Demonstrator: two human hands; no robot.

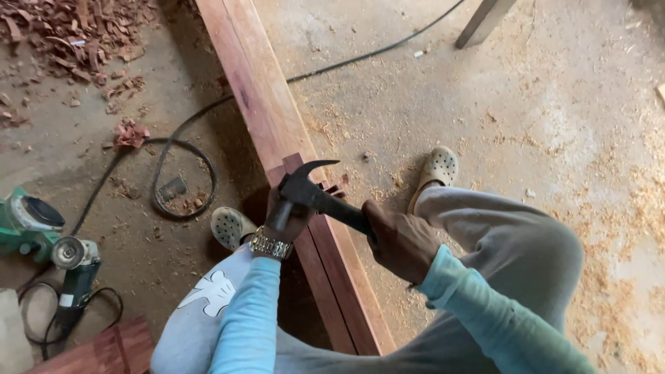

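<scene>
Gripping hammer (312, 190), right hand (402, 242) over plank (277, 125)

dusty concrete floor (485, 104) bears sawdust, wood chips (76, 34), cable (180, 138) (black), grinder (73, 266).

Head view, steeply down, close

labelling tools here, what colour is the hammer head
Black or dark metal, on the claw hammer held by the right hand; head view.
</scene>
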